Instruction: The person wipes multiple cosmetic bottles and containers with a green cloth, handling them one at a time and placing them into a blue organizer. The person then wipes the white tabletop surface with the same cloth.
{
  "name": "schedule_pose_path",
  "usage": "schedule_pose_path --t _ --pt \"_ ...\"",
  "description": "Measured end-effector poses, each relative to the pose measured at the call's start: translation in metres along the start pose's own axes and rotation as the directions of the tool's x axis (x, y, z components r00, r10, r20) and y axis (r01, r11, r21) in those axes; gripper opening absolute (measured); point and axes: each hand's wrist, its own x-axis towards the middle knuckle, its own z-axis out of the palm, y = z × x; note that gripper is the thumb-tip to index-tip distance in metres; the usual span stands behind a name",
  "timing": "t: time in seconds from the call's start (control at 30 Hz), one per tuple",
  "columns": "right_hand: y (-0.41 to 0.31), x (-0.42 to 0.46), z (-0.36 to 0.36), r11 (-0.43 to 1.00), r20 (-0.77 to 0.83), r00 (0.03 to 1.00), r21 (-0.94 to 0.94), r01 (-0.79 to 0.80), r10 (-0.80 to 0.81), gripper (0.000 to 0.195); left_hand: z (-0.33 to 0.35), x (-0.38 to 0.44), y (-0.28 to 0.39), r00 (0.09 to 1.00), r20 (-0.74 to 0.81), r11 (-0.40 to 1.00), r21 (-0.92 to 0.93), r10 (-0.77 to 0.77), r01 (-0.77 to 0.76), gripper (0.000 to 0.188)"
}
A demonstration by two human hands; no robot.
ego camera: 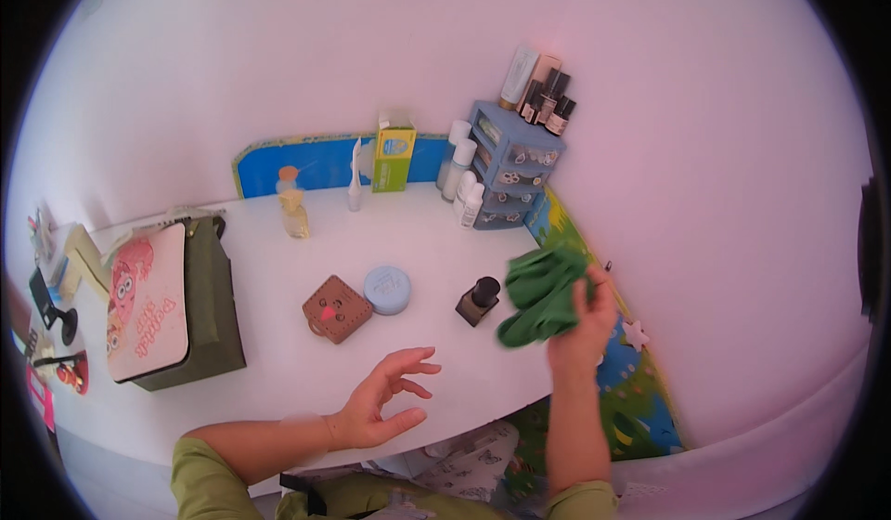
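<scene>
My right hand (592, 311) grips a bunched green cloth (546, 294) above the right side of the white table (278, 388). Just left of the cloth stands a dark square bottle with a black cap (478, 300). My left hand (393, 398) hovers over the table's front part, fingers apart and holding nothing. Beyond it lie a brown stitched leather pouch (337, 310) with a face on it and a round light-blue tin (388, 289), side by side. Farther back stands a perfume bottle with yellowish liquid (294, 217).
A blue mini drawer unit (518, 165) with small bottles on top stands at the back right, white bottles (459, 168) beside it. A green-yellow box (395, 156) and white tube (356, 179) stand near the wall. At left are a dark green box with a pink lid (209, 311) and a phone stand (59, 311).
</scene>
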Motion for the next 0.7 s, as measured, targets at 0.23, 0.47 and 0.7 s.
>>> schedule_pose_path --t 0.23,0.47,0.7 --pt "0.008 0.171 0.013 0.903 -0.029 0.938 -0.281 0.324 -0.346 0.022 0.007 0.052 0.039 0.998 0.011 0.969 0.24 -0.061 0.057 0.062" --pt "0.045 0.258 0.054 0.518 0.268 0.846 -0.693 0.502 -0.461 0.026 -0.018 0.198 -0.009 0.985 -0.074 0.793 0.604 0.157 -0.082 0.065" --pt "0.057 0.313 0.041 0.238 0.724 0.621 -0.573 0.784 -0.301 0.029 -0.063 0.322 -0.094 0.924 -0.365 0.705 0.685 0.112 0.185 0.071"
